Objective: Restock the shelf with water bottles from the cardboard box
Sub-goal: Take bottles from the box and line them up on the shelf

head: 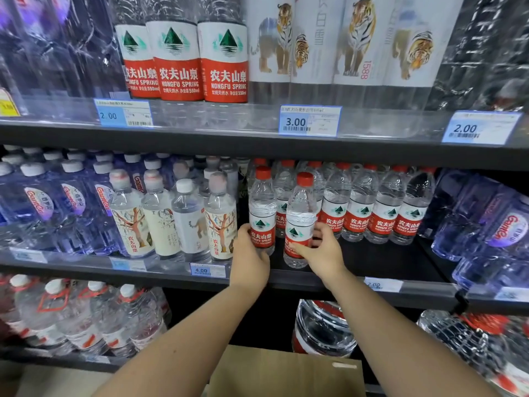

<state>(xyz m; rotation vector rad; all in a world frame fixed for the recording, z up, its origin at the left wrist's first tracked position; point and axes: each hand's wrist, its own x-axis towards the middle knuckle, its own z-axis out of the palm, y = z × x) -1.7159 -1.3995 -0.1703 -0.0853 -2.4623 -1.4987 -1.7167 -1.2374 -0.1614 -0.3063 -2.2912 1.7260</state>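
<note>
**Two bottles, two hands, middle shelf**

Both hands are holding one red-capped water bottle each. The left hand (pixel 249 253) is wrapping the bottom of the left bottle (pixel 262 207), with its fingers mostly hiding behind it. The right hand (pixel 320 250) is gripping the right bottle (pixel 300 213), which is leaning a bit. Both are hovering or sitting (can't tell) at the front of the middle shelf (pixel 357 259), just ahead of the matching row (pixel 386 210). The cardboard box (pixel 286 373) is getting cut off at the bottom, contents not showing.

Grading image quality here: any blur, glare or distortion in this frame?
Head view: wide-angle distortion leans the purple-tinted plastic bottles at right outward; the shrink-wrapped dark packs at top left smear; the two red-capped clear water bottles at centre look sharp.
</note>
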